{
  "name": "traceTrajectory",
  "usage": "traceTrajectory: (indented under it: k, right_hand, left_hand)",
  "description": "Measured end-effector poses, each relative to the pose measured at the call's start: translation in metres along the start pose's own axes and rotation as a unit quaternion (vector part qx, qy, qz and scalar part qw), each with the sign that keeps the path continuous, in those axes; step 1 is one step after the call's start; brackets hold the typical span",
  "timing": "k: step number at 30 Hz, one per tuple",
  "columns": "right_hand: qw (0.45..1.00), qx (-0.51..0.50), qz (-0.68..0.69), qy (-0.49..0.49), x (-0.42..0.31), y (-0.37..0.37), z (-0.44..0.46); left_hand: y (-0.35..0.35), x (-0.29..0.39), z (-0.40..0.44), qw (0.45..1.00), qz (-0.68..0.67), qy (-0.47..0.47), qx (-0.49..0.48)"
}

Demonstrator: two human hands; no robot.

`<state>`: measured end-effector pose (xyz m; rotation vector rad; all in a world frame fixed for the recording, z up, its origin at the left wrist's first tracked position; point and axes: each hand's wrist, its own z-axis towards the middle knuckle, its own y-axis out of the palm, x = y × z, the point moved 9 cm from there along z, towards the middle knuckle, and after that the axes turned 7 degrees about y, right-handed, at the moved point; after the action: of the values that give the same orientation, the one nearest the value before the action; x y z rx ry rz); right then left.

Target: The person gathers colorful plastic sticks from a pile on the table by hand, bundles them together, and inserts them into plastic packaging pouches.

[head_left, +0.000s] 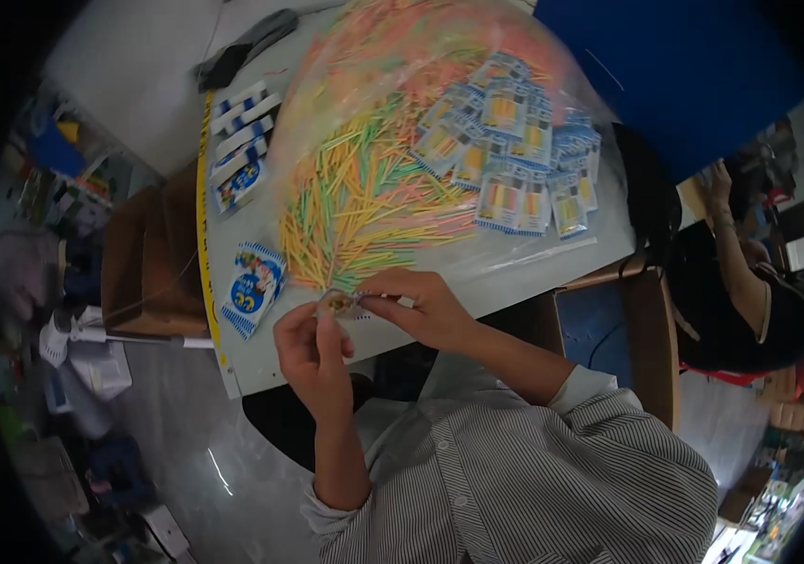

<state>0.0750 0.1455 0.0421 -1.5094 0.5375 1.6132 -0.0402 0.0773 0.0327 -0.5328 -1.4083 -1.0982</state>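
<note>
Near the table's front edge, my left hand point(317, 355) and my right hand point(419, 306) both hold a small clear packet point(338, 304) between their fingertips. Something yellowish shows inside it, too small to make out. Just beyond my hands lies a large pile of thin pastel sticks point(355, 202) in yellow, green, orange and pink, partly under clear plastic. Printed blue and clear packets point(515, 141) with coloured sticks inside are heaped on the plastic to the right. A blue and white printed packet point(254, 287) rests to the left of my hands.
Folded blue and white packets point(240, 150) are stacked at the table's point(251, 362) left side. Dark cloth point(247, 52) lies at the back left. Cardboard boxes stand left point(153, 258) and right point(660, 348) of the table. Another person point(740, 301) is at the right.
</note>
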Motion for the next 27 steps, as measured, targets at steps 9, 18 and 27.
traceTrajectory:
  k: [9, 18, 27]
  right_hand:
    - [0.989, -0.032, 0.129, 0.068, 0.014, -0.006, -0.017]
    - [0.991, -0.052, 0.105, 0.07, 0.036, -0.012, -0.032]
    - [0.949, 0.264, -0.108, 0.132, 0.07, -0.237, -0.074]
  left_hand:
    - [-0.013, -0.052, -0.016, 0.984, 0.09, -0.141, -0.056]
    - [-0.006, -0.049, -0.02, 0.984, 0.088, -0.149, -0.049]
    - [-0.019, -0.046, -0.017, 0.985, 0.095, -0.133, -0.047]
